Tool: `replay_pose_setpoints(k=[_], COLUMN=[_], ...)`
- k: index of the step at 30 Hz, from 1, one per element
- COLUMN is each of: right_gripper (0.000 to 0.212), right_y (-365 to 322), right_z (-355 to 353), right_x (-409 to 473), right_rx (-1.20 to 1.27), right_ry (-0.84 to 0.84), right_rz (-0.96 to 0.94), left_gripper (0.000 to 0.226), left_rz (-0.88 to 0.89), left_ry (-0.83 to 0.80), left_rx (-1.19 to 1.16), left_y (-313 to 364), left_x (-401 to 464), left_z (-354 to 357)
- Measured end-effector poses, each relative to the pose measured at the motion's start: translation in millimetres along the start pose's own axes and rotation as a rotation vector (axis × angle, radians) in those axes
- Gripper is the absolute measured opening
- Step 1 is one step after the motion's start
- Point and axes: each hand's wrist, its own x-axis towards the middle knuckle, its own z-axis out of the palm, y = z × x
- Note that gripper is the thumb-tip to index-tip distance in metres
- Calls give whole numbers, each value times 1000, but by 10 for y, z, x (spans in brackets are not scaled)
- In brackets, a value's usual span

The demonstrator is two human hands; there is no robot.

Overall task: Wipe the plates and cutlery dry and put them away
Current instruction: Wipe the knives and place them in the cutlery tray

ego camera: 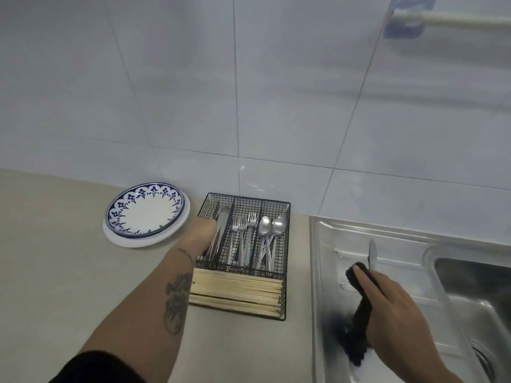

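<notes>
**Knives Down, One Blade Still in the Cloth**

Seen from above at a kitchen counter (69,272): one black wire tray (243,252) standing just left of the steel sink (409,275), split into three long compartments and one cross compartment at the near end. In the left compartment, knives (221,236), too overlapped to count. In the middle, about four forks (243,230), tines toward the wall. On the right, two spoon bowls showing among a bundle of handles, spoons (272,228). Across the near end, a flat stack of pale chopsticks (235,294), too many to count.

Left hand (203,236) reaching into the knife compartment, fingers hidden behind the knuckles; whether closed on a knife or loose, impossible to tell. Right hand (392,308) over the draining board, clamped around a dark cloth (359,308) and one knife (372,254), blade pointing up toward the wall.

Left of the tray, a stack of plates (146,217): one blue-patterned on top, at least one plain white rim beneath, sitting near the tiled wall and just clear of the tray's corner.

Bare counter wide open at left and in front; only a narrow strip between tray and sink edge. Basin at far right.
</notes>
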Motion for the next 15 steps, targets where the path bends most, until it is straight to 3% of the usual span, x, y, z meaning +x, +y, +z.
replay_pose_setpoints(k=[3,6,13,15], right_gripper=[73,66,76,75], right_y=[115,221,477,537], right_z=[57,28,-50,-55], right_x=[-25,-40,-101,-136], right_rx=[10,9,-3,-17], right_ry=[5,24,8,11], right_rz=[28,51,167,180], left_gripper=[23,17,12,12], left_rz=[151,215,224,297], left_ry=[45,59,93,159], left_rx=[300,433,451,501], left_y=[-25,-91,-38,58], left_x=[179,303,81,-200], left_z=[51,170,274,362])
